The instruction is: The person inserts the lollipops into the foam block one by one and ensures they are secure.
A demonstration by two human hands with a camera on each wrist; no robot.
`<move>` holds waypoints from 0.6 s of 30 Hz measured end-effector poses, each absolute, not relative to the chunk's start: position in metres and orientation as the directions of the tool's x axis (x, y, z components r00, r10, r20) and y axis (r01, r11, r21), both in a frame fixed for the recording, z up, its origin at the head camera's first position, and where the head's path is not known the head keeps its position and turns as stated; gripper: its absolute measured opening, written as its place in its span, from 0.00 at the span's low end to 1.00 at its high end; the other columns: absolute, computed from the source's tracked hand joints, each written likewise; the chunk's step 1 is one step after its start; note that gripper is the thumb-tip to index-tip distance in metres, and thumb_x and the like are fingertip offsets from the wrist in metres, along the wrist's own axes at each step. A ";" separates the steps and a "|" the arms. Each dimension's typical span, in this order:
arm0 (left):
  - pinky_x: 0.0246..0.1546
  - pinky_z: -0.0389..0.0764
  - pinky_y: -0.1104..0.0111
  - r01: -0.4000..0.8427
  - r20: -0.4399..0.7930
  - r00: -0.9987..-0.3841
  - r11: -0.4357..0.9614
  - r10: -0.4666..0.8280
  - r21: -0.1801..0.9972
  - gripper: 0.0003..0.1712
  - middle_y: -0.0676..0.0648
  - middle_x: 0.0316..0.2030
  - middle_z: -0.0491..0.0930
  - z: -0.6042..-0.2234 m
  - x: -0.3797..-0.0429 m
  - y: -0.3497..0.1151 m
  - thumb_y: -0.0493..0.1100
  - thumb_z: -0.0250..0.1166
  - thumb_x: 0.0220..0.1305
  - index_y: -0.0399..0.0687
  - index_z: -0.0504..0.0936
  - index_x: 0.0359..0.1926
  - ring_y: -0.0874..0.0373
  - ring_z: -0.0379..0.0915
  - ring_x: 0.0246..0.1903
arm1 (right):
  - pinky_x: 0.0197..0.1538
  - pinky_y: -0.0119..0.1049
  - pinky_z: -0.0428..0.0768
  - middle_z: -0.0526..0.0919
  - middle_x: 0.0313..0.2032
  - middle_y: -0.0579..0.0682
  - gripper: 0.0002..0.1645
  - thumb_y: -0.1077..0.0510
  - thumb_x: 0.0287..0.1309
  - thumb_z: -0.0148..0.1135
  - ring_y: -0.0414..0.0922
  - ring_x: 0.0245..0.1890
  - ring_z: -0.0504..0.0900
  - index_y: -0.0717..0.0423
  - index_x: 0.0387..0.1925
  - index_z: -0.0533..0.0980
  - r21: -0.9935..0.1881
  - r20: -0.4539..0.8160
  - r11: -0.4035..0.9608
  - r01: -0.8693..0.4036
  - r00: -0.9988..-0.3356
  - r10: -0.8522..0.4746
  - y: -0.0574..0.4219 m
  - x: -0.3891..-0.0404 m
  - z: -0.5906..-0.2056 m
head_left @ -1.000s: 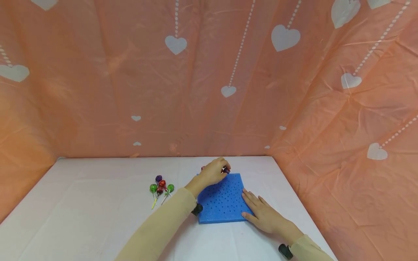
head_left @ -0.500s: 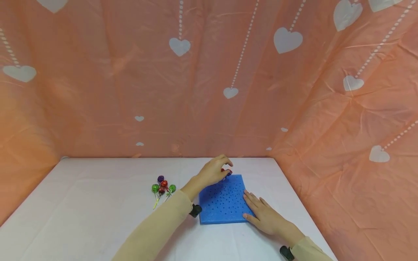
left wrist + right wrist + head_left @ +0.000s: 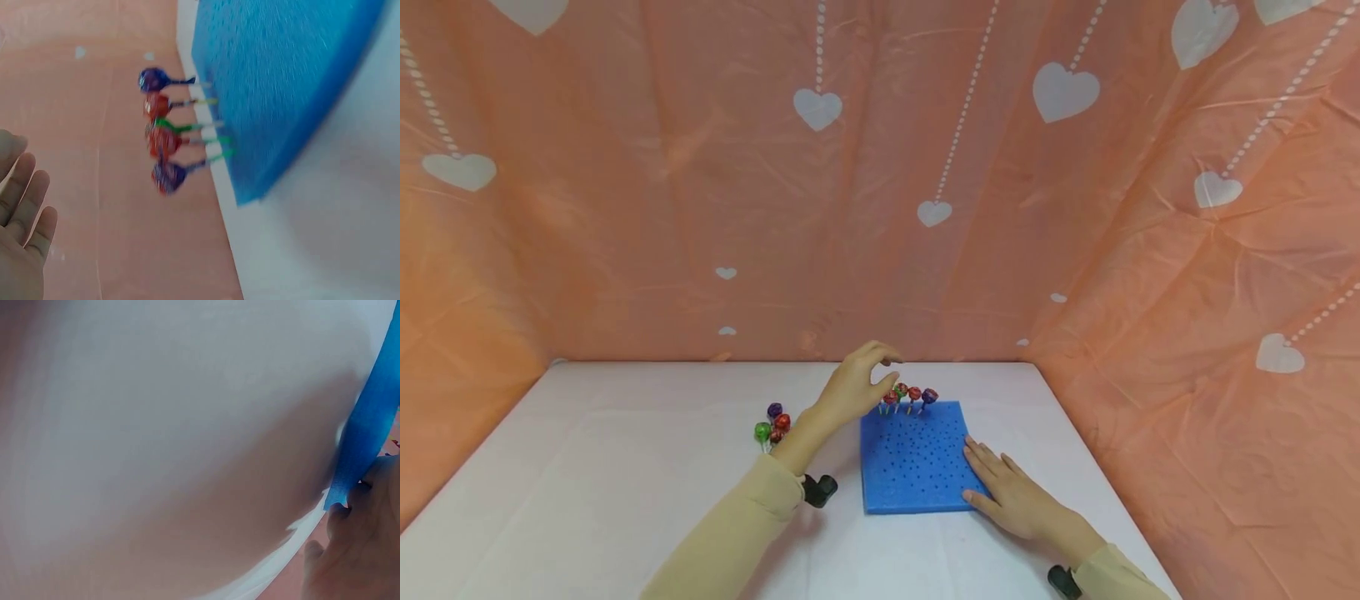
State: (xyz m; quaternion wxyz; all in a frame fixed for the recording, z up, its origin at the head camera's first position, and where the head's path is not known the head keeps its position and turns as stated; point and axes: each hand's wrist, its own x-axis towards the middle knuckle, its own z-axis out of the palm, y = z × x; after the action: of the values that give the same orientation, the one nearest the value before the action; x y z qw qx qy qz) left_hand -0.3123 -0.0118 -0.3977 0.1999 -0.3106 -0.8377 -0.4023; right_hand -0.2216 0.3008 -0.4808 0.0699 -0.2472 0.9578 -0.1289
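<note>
A blue foam block full of small holes lies on the white table. Along its far edge several wrapped lollipops stand on their sticks, with a purple lollipop at the right end. In the left wrist view a red lollipop stands among them, and a purple-and-red lollipop is at one end. My left hand hovers just left of this row, fingers loosely bent and holding nothing. My right hand rests with straight fingers on the block's right edge; the right wrist view shows the fingers at the blue side.
Left of the block lies a loose pile of lollipops, among them a green lollipop and a red lollipop, partly behind my left wrist. An orange curtain with white hearts closes off the table's back and sides.
My left hand has let go of the purple lollipop at the block's far edge and moved left, uncovering the standing row. My right hand stays on the block.
</note>
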 end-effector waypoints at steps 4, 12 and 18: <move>0.52 0.83 0.53 0.653 0.596 -0.747 0.491 0.294 0.577 0.13 0.46 0.51 0.83 -0.397 -0.309 -0.036 0.36 0.68 0.70 0.45 0.84 0.54 0.50 0.81 0.51 | 0.78 0.65 0.50 0.47 0.82 0.55 0.48 0.32 0.78 0.42 0.59 0.81 0.48 0.60 0.82 0.51 -0.277 -0.065 0.841 -0.464 -0.865 -0.498 0.301 -0.222 -0.482; 0.44 0.80 0.56 0.614 0.610 -0.761 0.547 0.220 0.569 0.13 0.45 0.50 0.84 -0.404 -0.303 -0.092 0.36 0.68 0.70 0.44 0.84 0.54 0.50 0.81 0.48 | 0.77 0.66 0.50 0.47 0.82 0.56 0.47 0.32 0.78 0.42 0.60 0.81 0.48 0.60 0.81 0.51 -0.287 -0.069 0.839 -0.462 -0.864 -0.499 0.300 -0.222 -0.481; 0.43 0.80 0.56 0.531 0.532 -0.821 0.620 0.208 0.577 0.13 0.43 0.50 0.83 -0.417 -0.299 -0.133 0.37 0.66 0.71 0.42 0.84 0.55 0.47 0.80 0.46 | 0.78 0.65 0.49 0.46 0.83 0.55 0.47 0.32 0.78 0.42 0.59 0.81 0.48 0.59 0.82 0.51 -0.285 -0.075 0.845 -0.452 -0.869 -0.490 0.300 -0.221 -0.480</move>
State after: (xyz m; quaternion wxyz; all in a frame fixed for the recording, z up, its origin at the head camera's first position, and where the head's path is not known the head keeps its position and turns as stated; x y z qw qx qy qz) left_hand -0.2990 -0.1332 -0.4171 0.2123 -0.2113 -0.8747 -0.3810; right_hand -0.2211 0.3000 -0.4804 0.0724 -0.2459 0.9578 -0.1303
